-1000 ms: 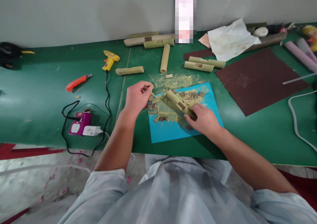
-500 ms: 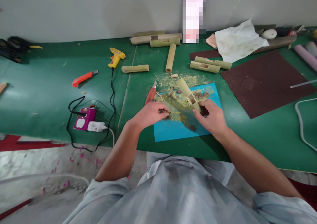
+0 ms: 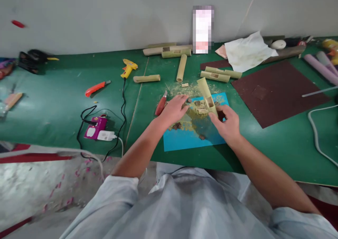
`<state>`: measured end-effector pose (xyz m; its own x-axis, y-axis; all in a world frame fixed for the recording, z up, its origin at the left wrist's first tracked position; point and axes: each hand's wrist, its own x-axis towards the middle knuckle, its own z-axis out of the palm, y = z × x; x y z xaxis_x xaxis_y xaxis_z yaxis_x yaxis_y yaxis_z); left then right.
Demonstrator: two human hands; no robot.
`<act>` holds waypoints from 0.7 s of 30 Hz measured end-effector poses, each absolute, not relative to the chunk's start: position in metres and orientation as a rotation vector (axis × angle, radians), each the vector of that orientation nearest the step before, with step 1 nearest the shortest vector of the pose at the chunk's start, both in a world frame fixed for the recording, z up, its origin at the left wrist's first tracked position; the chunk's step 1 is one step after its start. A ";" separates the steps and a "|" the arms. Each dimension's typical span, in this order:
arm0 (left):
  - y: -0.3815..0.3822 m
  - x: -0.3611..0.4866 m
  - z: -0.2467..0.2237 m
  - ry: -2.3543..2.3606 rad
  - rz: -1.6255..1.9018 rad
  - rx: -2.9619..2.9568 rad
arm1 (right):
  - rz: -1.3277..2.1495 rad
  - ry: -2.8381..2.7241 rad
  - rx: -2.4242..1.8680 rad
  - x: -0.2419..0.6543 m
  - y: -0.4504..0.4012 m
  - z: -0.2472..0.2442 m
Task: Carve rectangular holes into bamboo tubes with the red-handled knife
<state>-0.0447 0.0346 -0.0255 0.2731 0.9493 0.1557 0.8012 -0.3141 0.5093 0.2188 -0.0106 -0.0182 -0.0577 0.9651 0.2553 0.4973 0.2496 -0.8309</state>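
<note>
My right hand (image 3: 227,123) grips the lower end of a pale bamboo tube (image 3: 205,89) with a rectangular opening cut in its side. The tube tilts up and to the left over a blue sheet (image 3: 175,143). My left hand (image 3: 175,109) reaches over the shavings on the sheet, its thumb apart from the fingers; nothing shows in it, though the fingertips are partly hidden. Beside it lies a red-handled knife (image 3: 161,105). Dark crumbs (image 3: 176,126) and small bamboo chips (image 3: 202,111) are scattered on the sheet.
Several bamboo tubes (image 3: 146,78) lie around the back of the green table (image 3: 148,126). To the left are a yellow glue gun (image 3: 128,68), an orange cutter (image 3: 95,89) and a purple power adapter (image 3: 95,127) with cords. A brown sheet (image 3: 274,98) and white paper (image 3: 248,52) lie right.
My left hand has moved up and right from the near dark crumbs, its fingers extending. My right hand still holds the bamboo tube, now slightly more upright. The camera view has shifted.
</note>
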 end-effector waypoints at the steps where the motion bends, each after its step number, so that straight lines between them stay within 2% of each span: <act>1: 0.031 -0.045 -0.024 1.610 0.640 2.222 | 0.704 -1.676 -1.370 0.219 -0.010 -0.019; 6: 0.030 -0.071 -0.011 1.847 0.769 2.176 | 0.721 -1.654 -1.356 0.219 -0.010 -0.019; 13: 0.033 -0.114 -0.013 2.109 0.678 2.118 | 0.740 -1.630 -1.333 0.217 -0.010 -0.017; 17: 0.039 -0.104 -0.011 2.097 0.646 2.151 | 0.724 -1.591 -1.331 0.218 -0.009 -0.017; 21: 0.077 -0.066 -0.007 1.963 0.483 2.229 | 0.704 -1.540 -1.319 0.220 -0.008 -0.019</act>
